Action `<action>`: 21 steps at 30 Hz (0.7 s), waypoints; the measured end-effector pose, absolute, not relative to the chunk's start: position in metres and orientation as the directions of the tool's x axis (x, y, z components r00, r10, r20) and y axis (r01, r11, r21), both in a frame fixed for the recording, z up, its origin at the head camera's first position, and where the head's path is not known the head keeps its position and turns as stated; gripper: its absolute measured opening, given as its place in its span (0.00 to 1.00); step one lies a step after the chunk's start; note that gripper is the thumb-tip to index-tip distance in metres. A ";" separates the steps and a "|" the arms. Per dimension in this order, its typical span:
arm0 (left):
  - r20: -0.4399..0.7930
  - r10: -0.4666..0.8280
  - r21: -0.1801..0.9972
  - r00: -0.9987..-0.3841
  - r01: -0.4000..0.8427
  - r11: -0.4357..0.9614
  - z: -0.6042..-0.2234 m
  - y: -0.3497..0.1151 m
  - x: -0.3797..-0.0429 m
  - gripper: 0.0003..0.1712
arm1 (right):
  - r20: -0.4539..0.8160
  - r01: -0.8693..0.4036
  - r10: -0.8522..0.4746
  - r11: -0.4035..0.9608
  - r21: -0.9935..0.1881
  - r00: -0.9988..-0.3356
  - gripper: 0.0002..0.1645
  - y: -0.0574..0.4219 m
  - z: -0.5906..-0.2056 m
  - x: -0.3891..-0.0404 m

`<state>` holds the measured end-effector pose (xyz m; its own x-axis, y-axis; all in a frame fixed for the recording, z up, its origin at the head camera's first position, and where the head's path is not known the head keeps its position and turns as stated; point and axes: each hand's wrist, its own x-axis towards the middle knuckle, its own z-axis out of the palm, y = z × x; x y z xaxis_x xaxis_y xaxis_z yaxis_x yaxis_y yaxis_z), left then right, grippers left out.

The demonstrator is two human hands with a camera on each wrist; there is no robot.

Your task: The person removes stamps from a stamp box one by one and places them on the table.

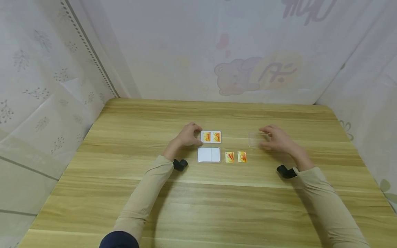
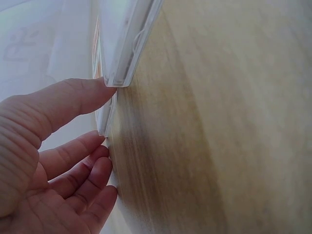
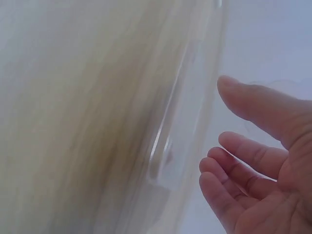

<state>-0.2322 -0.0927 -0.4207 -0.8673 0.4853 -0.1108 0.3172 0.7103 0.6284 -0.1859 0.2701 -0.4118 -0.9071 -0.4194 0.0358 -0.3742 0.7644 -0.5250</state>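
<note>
Left hand (image 2: 44, 168) pinches a case (image 1: 211, 137) whose cards (image 1: 216, 137) only the head view shows clearly; right hand (image 3: 270, 163) gapes empty.

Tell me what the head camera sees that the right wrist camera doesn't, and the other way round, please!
Only the head view shows the left hand, two loose colourful cards and both beige sleeves. Only the right wrist view shows the palm side of the right hand up close. Both show the right hand, a clear plastic cover and the wooden table.
</note>
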 end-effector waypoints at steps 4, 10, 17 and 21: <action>-0.111 0.485 0.632 -0.867 0.315 0.708 -0.420 -0.093 -0.231 0.32 | 0.076 -0.409 -0.444 0.731 -0.545 -0.893 0.30 0.263 -0.409 -0.186; -0.105 0.486 0.633 -0.867 0.319 0.706 -0.420 -0.093 -0.231 0.32 | 0.072 -0.397 -0.438 0.719 -0.570 -0.896 0.29 0.252 -0.406 -0.187; -0.104 0.481 0.636 -0.871 0.314 0.705 -0.420 -0.093 -0.230 0.32 | 0.081 -0.392 -0.430 0.709 -0.586 -0.899 0.28 0.240 -0.407 -0.191; -0.106 0.479 0.635 -0.871 0.312 0.707 -0.421 -0.093 -0.231 0.32 | 0.075 -0.383 -0.428 0.702 -0.600 -0.901 0.28 0.231 -0.407 -0.194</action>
<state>-0.2306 -0.0931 -0.4207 -0.8714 0.4791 -0.1056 0.3117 0.7069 0.6349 -0.1942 0.2315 -0.4066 -0.9007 -0.4280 0.0745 -0.3832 0.7019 -0.6005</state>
